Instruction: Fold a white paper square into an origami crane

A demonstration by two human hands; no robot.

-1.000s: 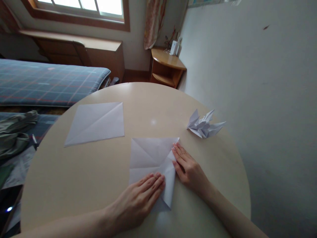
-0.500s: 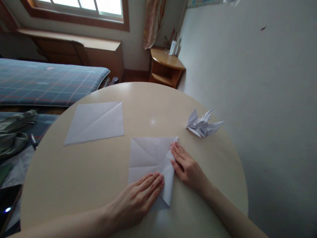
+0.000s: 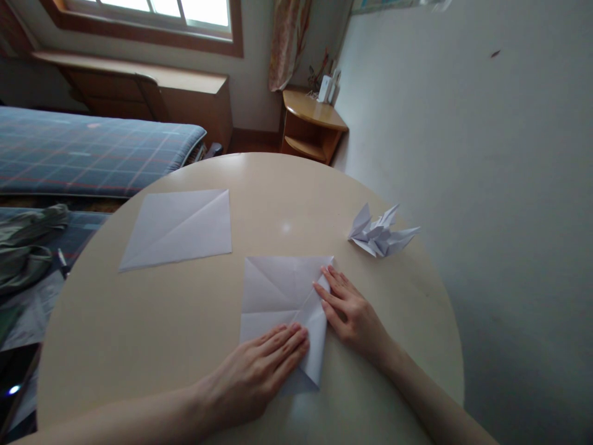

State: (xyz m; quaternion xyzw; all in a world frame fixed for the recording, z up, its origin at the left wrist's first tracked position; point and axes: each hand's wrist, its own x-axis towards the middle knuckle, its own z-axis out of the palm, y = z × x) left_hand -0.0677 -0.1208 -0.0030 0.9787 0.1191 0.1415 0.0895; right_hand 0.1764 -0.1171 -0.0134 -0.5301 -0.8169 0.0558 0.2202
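A creased white sheet of paper (image 3: 271,284) lies in front of me, its right side folded inward as a flap. My left hand (image 3: 264,368) rests flat on the lower part of the sheet, fingers stretched out over the flap's inner edge. At the right edge, my right hand (image 3: 349,309) touches the fold near the upper corner with its fingers extended and a little apart. Part of the sheet is hidden under both hands. To the right stands a cluster of folded white paper (image 3: 380,232) with pointed tips.
Another white sheet (image 3: 185,225) with a diagonal crease lies at the left of the round table (image 3: 152,327). A wall (image 3: 509,185) rises close on the right. Beyond the table are a plaid mattress (image 3: 92,151) and a wooden corner cabinet (image 3: 310,111).
My right hand's fingers have spread slightly, one shifting left onto the flap, which now lies flatter near the upper right. My left hand stays nearly in place.
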